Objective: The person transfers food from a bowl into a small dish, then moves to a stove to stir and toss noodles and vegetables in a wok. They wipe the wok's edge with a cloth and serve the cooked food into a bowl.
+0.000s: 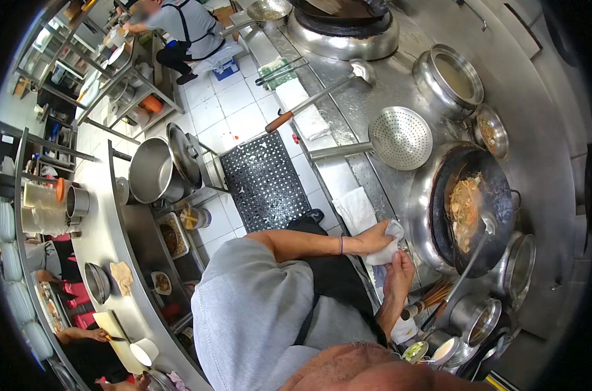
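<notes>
Beside the big wok, my left hand [372, 238] is closed on a folded white cloth [388, 249]. My right hand [398, 274] touches the lower edge of the same cloth, with its fingers pinched on it. The wok [493, 179] holds noodles with vegetables [463, 208], and some steam rises from it. A long-handled ladle [473, 251] rests in the wok with its bowl by the food. Another white cloth [355, 210] lies on the counter edge near my left hand.
A perforated strainer [400, 138] and a wooden-handled ladle [315, 104] lie on the steel stove top. Pots and a bamboo brush [430, 296] stand by my right arm. A black mat [263, 179] covers the floor. Other people are at the far left and upper left.
</notes>
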